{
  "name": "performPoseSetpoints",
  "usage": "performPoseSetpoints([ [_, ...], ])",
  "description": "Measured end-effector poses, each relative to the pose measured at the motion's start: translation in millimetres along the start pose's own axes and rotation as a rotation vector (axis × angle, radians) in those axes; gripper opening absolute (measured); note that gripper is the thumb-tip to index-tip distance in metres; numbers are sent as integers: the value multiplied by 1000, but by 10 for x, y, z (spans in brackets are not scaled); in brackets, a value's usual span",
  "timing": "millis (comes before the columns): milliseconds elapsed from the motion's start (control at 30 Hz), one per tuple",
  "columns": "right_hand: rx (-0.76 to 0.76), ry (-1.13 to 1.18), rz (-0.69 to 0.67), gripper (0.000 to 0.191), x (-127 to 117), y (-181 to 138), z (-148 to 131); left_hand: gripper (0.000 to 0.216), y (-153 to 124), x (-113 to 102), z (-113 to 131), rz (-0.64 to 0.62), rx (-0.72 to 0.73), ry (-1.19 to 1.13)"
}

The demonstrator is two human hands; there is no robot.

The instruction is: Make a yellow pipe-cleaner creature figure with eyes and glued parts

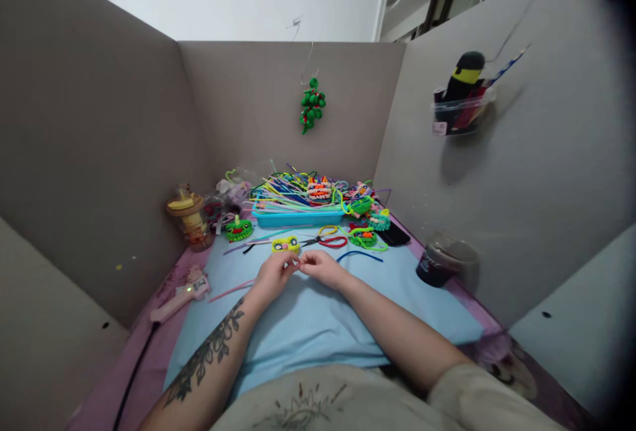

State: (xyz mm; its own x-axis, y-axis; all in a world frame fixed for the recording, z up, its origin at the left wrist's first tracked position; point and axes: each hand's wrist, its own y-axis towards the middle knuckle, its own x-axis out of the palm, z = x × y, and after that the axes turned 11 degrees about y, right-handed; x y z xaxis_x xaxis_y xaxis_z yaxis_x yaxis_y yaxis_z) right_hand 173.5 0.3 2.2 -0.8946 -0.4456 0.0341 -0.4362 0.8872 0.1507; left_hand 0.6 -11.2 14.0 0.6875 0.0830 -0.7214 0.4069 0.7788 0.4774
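Observation:
My left hand [277,273] and my right hand [322,267] meet over the blue cloth, fingertips pinched together. Whatever is between them is too small to make out. A pink pipe cleaner [231,290] runs out from behind my left wrist; whether my fingers hold its other end is hidden. Just beyond my hands lies a yellow fuzzy figure [285,244] with round eyes. Scissors [325,241] with red and yellow handles lie beside it. A dark blue pipe cleaner [360,254] rests to the right of my right hand.
A blue tray [298,218] heaped with pipe cleaners stands at the back. Around it are a green figure [239,228], a phone [396,234] and a lidded drink cup [195,222]. A pink corded glue gun [181,297] lies left, a dark cup [437,264] stands right. Grey partitions enclose the table.

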Motion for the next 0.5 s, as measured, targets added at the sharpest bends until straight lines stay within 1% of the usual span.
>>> performPoseSetpoints([
  [67,138,199,-80,11,-45,-18,-47,17,-5,-14,18,-13,92,33],
  [133,247,346,-176,12,-81,-45,-93,21,-12,-23,37,-18,158,42],
  [200,316,418,-261,15,-96,-66,-111,23,-18,-30,48,-6,182,55],
  [300,344,435,-287,20,-72,-68,-101,22,-22,-45,57,38,193,70],
  [367,304,362,-250,24,-40,-69,-151,22,-19,-62,67,77,197,80],
  [400,259,290,-206,26,-29,-85,-222,23,-17,-71,73,96,196,86],
  [433,193,195,-136,28,-26,-120,-331,23,-15,-79,79,109,193,93],
  [467,91,87,-19,29,-35,-180,-480,23,-13,-86,85,115,190,99],
  [500,-42,-3,113,29,-60,-269,-661,23,-13,-91,88,120,185,106],
])
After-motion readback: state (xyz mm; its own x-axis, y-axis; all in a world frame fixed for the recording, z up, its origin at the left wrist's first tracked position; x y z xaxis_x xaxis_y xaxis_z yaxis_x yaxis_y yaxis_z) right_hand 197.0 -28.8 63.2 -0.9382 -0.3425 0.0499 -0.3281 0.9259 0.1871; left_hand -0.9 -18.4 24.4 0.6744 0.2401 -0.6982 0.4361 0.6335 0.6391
